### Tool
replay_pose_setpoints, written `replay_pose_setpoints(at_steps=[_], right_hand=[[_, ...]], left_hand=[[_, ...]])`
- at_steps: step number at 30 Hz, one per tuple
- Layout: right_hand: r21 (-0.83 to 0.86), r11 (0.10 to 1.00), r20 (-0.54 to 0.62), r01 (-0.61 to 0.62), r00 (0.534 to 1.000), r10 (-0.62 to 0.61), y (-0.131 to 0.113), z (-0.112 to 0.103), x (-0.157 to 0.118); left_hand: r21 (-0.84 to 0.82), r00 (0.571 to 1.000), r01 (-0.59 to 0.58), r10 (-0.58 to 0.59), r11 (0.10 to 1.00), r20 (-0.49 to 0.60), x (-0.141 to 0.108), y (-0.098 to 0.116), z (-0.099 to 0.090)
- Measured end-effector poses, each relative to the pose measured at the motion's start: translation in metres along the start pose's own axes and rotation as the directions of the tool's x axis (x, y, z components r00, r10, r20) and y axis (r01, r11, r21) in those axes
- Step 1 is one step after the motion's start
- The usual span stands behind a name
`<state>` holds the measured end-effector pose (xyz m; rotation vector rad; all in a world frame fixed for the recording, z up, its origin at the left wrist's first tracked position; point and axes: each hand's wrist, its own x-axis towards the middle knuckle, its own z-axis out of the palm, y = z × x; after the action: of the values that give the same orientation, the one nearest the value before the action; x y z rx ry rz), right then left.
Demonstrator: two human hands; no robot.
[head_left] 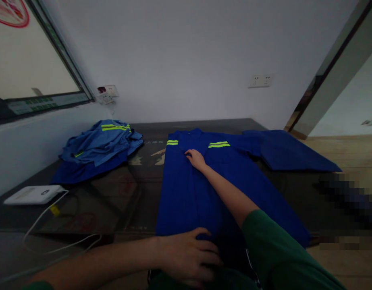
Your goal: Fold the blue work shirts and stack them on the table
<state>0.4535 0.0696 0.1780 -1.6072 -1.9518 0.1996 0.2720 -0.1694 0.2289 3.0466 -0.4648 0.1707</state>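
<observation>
A dark blue work jacket (186, 193) with yellow-green reflective strips on its chest lies spread on a dark table, collar toward the wall. My right hand (195, 159) rests on its front placket below the collar, fingers bent and slightly apart, tips touching the cloth. Nearer to me, my left hand (192, 255) hovers over or touches the jacket's near edge; its fingers are spread and nothing shows in them. One sleeve stretches to the right; the other sleeve is not visible. What lies under the left hand is in shadow.
A crumpled lighter blue garment (104, 141) with reflective strips lies at the left on darker blue cloth (83, 173). Flat blue cloth (294, 151) lies at the right. A white device (34, 195) with a cable sits at the table's left. Sockets (260, 81) are on the wall.
</observation>
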Motion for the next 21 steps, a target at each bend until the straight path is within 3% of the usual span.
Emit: replay_pose_setpoints(at_steps=[2, 3, 4, 6, 7, 8, 9, 14, 21], right_hand=[[-0.008, 1.000, -0.014, -0.019, 1.000, 0.019, 0.000, -0.001, 0.001], [-0.011, 1.000, -0.018, -0.029, 0.999, 0.029, 0.000, -0.001, 0.002], [-0.015, 0.999, -0.021, -0.038, 0.999, 0.038, 0.000, -0.001, 0.002], [-0.023, 0.998, -0.018, -0.051, 0.999, 0.051, 0.001, -0.001, 0.003], [-0.028, 0.998, -0.015, -0.056, 0.998, 0.055, 0.001, 0.000, 0.004], [-0.035, 0.998, -0.011, -0.060, 0.998, 0.060, 0.002, 0.000, 0.004], [-0.042, 0.997, -0.007, -0.064, 0.998, 0.064, 0.002, 0.000, 0.003], [-0.080, 0.995, 0.003, -0.064, 0.998, 0.064, -0.001, -0.001, -0.001], [-0.135, 0.989, -0.001, -0.057, 0.998, 0.057, -0.006, -0.004, -0.005]], left_hand=[[-0.090, 0.988, 0.142, -0.147, 0.986, -0.054, -0.004, -0.005, -0.006], [-0.121, 0.955, 0.275, -0.285, 0.954, -0.080, -0.007, -0.010, -0.009], [-0.139, 0.890, 0.428, -0.443, 0.893, -0.104, -0.010, -0.016, -0.010], [-0.138, 0.711, 0.680, -0.694, 0.720, -0.117, -0.017, -0.030, -0.007], [-0.123, 0.642, 0.750, -0.760, 0.650, -0.100, -0.020, -0.037, -0.004], [-0.104, 0.607, 0.785, -0.792, 0.611, -0.072, -0.023, -0.042, -0.001], [-0.085, 0.602, 0.793, -0.798, 0.603, -0.036, -0.025, -0.045, 0.003], [-0.045, 0.684, 0.730, -0.725, 0.682, 0.082, -0.022, -0.031, 0.012], [-0.052, 0.739, 0.673, -0.673, 0.738, 0.017, -0.023, 0.026, 0.049]])
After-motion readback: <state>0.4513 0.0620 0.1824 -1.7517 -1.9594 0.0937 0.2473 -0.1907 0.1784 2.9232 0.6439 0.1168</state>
